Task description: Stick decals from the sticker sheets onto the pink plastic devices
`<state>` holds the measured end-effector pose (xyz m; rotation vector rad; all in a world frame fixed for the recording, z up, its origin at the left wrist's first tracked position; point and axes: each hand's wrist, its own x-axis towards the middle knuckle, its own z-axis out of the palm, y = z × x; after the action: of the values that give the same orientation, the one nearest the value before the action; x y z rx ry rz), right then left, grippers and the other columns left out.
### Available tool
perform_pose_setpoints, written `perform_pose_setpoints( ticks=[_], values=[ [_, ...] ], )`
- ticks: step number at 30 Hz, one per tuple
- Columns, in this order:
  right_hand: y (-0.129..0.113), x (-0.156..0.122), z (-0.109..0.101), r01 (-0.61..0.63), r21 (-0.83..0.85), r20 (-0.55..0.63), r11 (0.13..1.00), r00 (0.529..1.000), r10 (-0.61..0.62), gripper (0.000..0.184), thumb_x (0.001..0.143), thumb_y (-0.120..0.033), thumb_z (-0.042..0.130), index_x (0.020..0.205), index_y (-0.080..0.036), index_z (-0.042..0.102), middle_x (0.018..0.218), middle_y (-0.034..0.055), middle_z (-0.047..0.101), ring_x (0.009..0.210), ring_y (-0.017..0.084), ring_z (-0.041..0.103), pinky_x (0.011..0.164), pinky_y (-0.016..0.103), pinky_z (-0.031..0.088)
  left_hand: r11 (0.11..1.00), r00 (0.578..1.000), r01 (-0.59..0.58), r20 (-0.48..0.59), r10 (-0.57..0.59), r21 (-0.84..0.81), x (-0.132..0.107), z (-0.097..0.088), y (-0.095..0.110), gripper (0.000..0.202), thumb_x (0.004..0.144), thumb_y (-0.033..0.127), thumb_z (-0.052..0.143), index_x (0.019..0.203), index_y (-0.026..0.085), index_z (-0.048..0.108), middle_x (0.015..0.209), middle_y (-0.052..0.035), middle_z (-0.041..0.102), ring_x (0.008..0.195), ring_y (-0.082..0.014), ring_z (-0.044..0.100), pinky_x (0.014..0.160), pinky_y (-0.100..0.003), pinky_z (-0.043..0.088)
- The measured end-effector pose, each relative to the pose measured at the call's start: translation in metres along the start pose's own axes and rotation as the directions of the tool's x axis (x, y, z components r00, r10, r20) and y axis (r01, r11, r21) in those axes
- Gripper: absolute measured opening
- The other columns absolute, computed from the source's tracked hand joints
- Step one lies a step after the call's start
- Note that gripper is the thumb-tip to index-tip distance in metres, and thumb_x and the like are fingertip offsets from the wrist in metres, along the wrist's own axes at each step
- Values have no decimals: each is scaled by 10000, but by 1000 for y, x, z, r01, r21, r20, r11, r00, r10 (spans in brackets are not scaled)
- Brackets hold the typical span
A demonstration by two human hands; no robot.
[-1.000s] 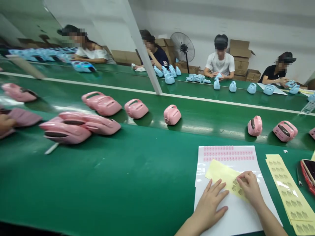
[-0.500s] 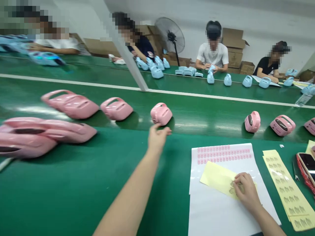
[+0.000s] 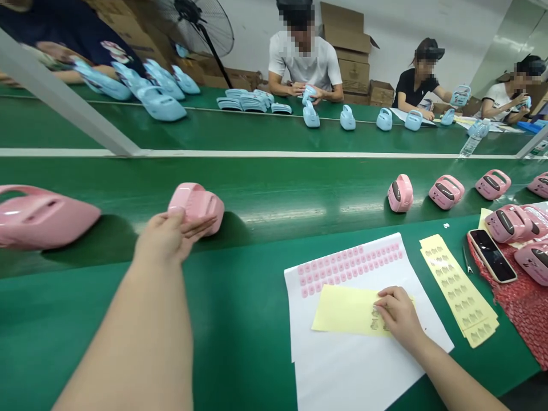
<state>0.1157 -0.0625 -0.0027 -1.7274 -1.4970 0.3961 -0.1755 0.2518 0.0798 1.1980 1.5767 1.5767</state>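
My left hand (image 3: 171, 237) reaches out over the green belt (image 3: 274, 194) and touches a pink plastic toy housing (image 3: 199, 204); its fingers are spread against the near side of it. My right hand (image 3: 396, 314) rests with curled fingers on a yellow sticker sheet (image 3: 345, 311), fingertips pressed on small printed stickers at its right end. The yellow sheet lies on a white backing sheet (image 3: 355, 354) that carries rows of small pink stickers (image 3: 349, 265) near its top edge.
More pink housings ride the belt: one at the far left (image 3: 40, 216), several at the right (image 3: 445, 191). A used yellow sticker strip (image 3: 458, 291), tweezers (image 3: 466, 260), a phone (image 3: 492, 255) and red wrap lie right. Across, people handle blue housings (image 3: 346, 117).
My left hand left the white sheet, stretched forward to the belt and now touches the pink housing. The view swung left to right. My right hand stayed on the yellow sheet.
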Motion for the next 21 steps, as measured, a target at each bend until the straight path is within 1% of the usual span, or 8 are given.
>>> perform_pose_setpoints(
  ticks=[3,4,8,11,13,15,17,21],
  values=[
    [3,0,3,19,-21,-37,1000,999,-20,153,778,-172,485,719,-218,618,821,77,598,783,217,575,684,368,479,986,986,156,68,-152,-55,-12,5,13,290,907,60,319,642,176,304,428,76,564,618,-144,668,735,-574,458],
    [4,0,3,20,-20,-42,1000,999,-21,151,780,-173,490,725,-221,623,812,72,597,774,212,576,674,358,480,982,983,176,66,-171,-70,-17,5,20,296,908,44,295,646,182,298,407,89,541,625,-143,669,751,-573,451],
    [5,3,5,18,-29,-45,999,999,-20,144,784,-171,495,737,-230,618,776,50,592,738,191,567,649,326,472,964,983,186,44,-180,-190,-49,-4,51,305,912,65,300,630,179,330,334,123,447,595,-139,667,791,-559,444],
    [6,4,9,33,-91,-50,995,998,-38,167,782,-159,476,673,-220,586,734,43,564,693,180,535,611,312,451,947,989,146,64,-133,-287,-84,-19,69,303,888,67,347,605,172,376,327,111,471,544,-135,662,826,-547,438],
    [7,5,11,58,-136,-54,989,996,-66,201,787,-166,465,612,-213,554,710,43,536,663,176,505,583,305,431,942,993,87,103,-57,-323,-111,-32,76,254,834,205,518,603,174,416,354,109,507,494,-147,652,842,-558,430],
    [7,6,12,74,-148,-55,986,995,-82,220,788,-173,462,582,-209,532,703,44,517,656,176,487,585,308,419,933,984,40,177,26,-358,-141,-43,77,339,648,418,703,615,186,459,407,102,567,456,-181,643,833,-598,424],
    [5,7,11,64,-108,-37,992,997,-68,176,764,-165,484,605,-210,543,729,46,522,691,183,495,629,327,420,934,963,46,263,52,-354,-172,-52,75,441,500,535,751,634,208,486,455,63,637,528,-243,668,823,-618,424],
    [3,11,0,-14,73,71,997,997,9,79,687,-164,533,645,-220,569,798,43,559,796,212,518,742,388,398,934,921,146,388,-9,-325,-229,-57,62,387,574,563,693,678,242,503,510,8,692,722,-308,686,815,-571,451]
  ],
)
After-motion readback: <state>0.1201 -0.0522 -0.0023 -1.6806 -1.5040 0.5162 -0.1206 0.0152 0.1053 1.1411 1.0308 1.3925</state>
